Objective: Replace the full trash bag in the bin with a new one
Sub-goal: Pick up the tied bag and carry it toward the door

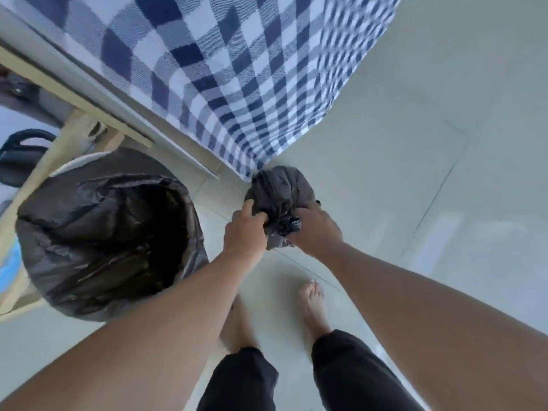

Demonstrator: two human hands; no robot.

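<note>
Full trash bag (280, 189) sits on the pale floor (444, 203), right at the corner of the bed. It is dark grey, crinkly plastic, round like a ball, with its top bunched into a knot. Both hands are on that bunched top. The left hand (244, 229) has a closed grip, with fingers curled into the plastic. The right hand (315, 229) also has a closed grip, pinching the bunched plastic from the other side.

To the left stands the round bin (68, 166) with a new black bag (98, 232) lining it. The shiny, wrinkly plastic is folded over the rim, and the mouth is wide open and dark inside.

A blue and white checked blanket (237, 69) hangs off the bed, just touching the full bag. A light wooden frame (74, 93) runs beside the bin. Two bare feet (314, 307) stand on the smooth floor, and there is open floor to the right.
</note>
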